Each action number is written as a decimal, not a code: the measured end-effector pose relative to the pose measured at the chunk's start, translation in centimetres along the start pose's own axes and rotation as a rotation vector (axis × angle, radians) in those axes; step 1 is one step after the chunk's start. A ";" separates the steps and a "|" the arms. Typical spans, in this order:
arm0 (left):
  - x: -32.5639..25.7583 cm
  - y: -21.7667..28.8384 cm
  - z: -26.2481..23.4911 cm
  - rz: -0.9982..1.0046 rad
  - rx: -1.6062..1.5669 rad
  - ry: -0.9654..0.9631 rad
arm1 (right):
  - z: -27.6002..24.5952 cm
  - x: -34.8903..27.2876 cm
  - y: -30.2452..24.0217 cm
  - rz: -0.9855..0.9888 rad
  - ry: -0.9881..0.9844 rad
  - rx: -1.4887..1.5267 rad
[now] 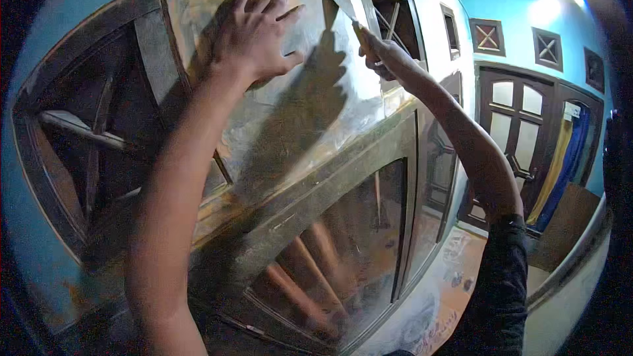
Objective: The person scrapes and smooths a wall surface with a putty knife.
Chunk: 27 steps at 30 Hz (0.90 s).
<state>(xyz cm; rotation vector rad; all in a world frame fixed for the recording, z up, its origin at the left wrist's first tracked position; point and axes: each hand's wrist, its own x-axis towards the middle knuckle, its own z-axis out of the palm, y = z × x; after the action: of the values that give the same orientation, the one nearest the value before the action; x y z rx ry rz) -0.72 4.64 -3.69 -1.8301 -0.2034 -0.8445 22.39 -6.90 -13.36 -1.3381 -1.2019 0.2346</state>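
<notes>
My right hand [388, 58] grips the handle of a putty knife [341, 0], its wide flat blade pointing up and left at the wall. Blade and wall look very near each other; whether they touch I cannot tell. To the left, my left hand [256, 34] is raised with its fingers spread, close to or resting on the same wall, and holds nothing. Between the hands lies a patchy, whitish-grey wall surface [264, 115] with orange-brown stains around it. A dark shadow of the right hand and the knife falls across it.
A dark wooden vent frame with crossed bars [99, 132] is at the left; a similar vent [395, 20] sits right of the knife. Below runs a wooden window frame [343, 151] with reflecting glass. At the far right are a paneled door [517, 105] and a blue-yellow curtain [560, 158].
</notes>
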 end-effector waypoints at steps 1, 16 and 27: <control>0.4 0.3 0.0 0.004 0.009 0.002 | -0.7 1.4 -0.2 -0.098 0.054 -0.049; 0.2 -0.5 0.2 -0.009 0.005 -0.006 | 1.1 1.6 0.0 0.047 0.073 0.079; 0.7 -1.2 -0.5 -0.013 0.015 0.051 | -1.0 3.5 1.1 -0.098 0.103 0.147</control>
<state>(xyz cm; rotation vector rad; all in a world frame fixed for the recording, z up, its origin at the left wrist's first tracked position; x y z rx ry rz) -1.06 4.50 -2.23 -1.7926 -0.1888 -0.8959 25.23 -4.59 -12.20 -1.1467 -1.1380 0.1780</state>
